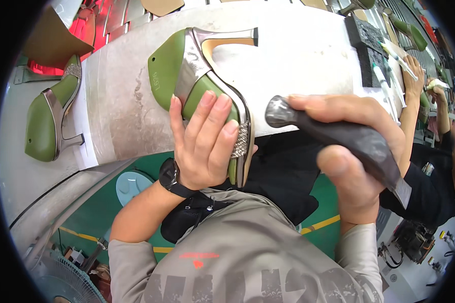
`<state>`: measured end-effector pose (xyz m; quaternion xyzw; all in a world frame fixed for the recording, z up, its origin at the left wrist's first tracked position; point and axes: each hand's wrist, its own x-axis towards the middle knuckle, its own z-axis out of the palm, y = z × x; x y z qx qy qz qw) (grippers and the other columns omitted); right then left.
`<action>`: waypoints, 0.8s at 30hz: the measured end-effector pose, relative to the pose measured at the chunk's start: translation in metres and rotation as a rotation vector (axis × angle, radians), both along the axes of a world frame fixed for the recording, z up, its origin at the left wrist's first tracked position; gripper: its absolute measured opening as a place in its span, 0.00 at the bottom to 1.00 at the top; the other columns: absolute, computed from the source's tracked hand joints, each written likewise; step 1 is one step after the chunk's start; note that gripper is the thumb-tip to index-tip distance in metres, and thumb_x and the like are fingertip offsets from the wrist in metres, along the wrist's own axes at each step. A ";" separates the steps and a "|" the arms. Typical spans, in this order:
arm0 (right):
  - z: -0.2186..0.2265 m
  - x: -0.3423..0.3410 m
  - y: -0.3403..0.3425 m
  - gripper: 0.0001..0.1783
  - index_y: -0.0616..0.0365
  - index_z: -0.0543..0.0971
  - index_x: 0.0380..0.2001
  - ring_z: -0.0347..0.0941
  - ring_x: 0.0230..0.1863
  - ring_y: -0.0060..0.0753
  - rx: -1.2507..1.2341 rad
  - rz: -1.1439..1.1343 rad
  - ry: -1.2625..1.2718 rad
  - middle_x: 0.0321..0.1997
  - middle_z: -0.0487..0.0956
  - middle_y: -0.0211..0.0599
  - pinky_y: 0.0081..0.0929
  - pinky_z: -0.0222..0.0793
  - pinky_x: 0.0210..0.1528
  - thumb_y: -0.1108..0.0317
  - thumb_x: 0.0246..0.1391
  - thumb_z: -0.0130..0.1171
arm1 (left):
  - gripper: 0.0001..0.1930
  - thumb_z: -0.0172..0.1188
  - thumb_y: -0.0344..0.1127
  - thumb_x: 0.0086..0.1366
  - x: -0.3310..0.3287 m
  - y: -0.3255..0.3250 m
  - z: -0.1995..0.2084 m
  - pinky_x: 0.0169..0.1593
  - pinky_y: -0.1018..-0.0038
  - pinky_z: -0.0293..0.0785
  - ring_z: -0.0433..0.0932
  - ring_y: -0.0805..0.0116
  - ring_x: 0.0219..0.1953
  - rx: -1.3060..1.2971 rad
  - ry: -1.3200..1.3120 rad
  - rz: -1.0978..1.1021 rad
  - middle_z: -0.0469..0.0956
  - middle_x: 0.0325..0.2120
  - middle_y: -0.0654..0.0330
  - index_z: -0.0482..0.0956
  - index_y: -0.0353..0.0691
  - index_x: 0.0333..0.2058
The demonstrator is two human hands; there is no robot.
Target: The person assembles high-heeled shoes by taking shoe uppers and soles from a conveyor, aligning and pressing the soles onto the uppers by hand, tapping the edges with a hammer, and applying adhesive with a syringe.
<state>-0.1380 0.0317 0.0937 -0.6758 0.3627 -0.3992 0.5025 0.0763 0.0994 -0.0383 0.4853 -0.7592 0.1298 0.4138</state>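
A high-heeled sandal (194, 58) with metallic straps lies on its side on a green last at the near edge of the worktable, its heel pointing right. My left hand (206, 144) grips its front part, fingers spread across the green last and thumb mostly hidden behind; a glittery band shows beside the fingers. My right hand (361, 126) is wrapped round a black-handled hand tool (351, 139) with a rounded metal knob at one end and a flat metal tip at the other. The knob is held apart from the sandal, to its right.
Another sandal on a green last (43, 123) lies at the left. At the right are a dark block (366, 40) and several syringes (387, 83); a co-worker's hand (413, 76) is close by. A fan (68, 278) and a light-blue stool (132, 188) stand below the table.
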 end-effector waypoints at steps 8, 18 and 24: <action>-0.021 0.007 -0.039 0.23 0.72 0.82 0.37 0.85 0.39 0.49 -0.282 0.423 0.154 0.42 0.86 0.58 0.37 0.82 0.43 0.59 0.52 0.74 | 0.19 0.55 0.32 0.74 0.003 0.003 -0.006 0.69 0.27 0.54 0.76 0.48 0.63 0.027 0.026 -0.008 0.75 0.60 0.48 0.66 0.40 0.61; -0.026 0.010 -0.014 0.19 0.71 0.83 0.35 0.86 0.37 0.53 -0.338 0.432 0.126 0.37 0.85 0.60 0.41 0.86 0.41 0.65 0.46 0.75 | 0.20 0.54 0.33 0.75 0.000 0.002 -0.005 0.68 0.27 0.56 0.76 0.50 0.63 0.029 0.038 -0.003 0.75 0.60 0.50 0.66 0.42 0.63; -0.033 0.006 0.035 0.16 0.65 0.84 0.35 0.86 0.39 0.49 -0.189 0.389 0.065 0.39 0.86 0.48 0.34 0.86 0.42 0.70 0.43 0.76 | 0.39 0.69 0.47 0.66 0.012 0.002 -0.009 0.68 0.26 0.53 0.70 0.32 0.65 -0.003 -0.133 -0.060 0.67 0.62 0.34 0.59 0.31 0.65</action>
